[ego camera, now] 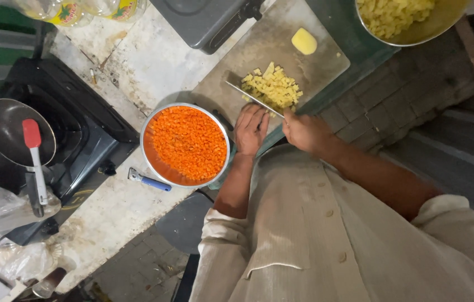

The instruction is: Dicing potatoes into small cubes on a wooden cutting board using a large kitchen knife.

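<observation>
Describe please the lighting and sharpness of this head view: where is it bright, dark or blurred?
Head view: light falls brightest on the bowl of diced carrot and pale shirt; the stove and floor at right stay dim; the knife and hands look sharp; wide-angle bending shows at the edges.

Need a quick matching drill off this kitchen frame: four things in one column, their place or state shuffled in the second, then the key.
Things:
1. knife
2. diced orange vegetable
3. peeler
4. red spatula

Places or states:
A. resting in the dark pan on the stove
B. lying on the counter beside the metal bowl
C. held in the right hand, blade against the yellow cubes
D. filling the metal bowl

Pairs: 1-C, 2-D, 3-B, 4-A
</observation>
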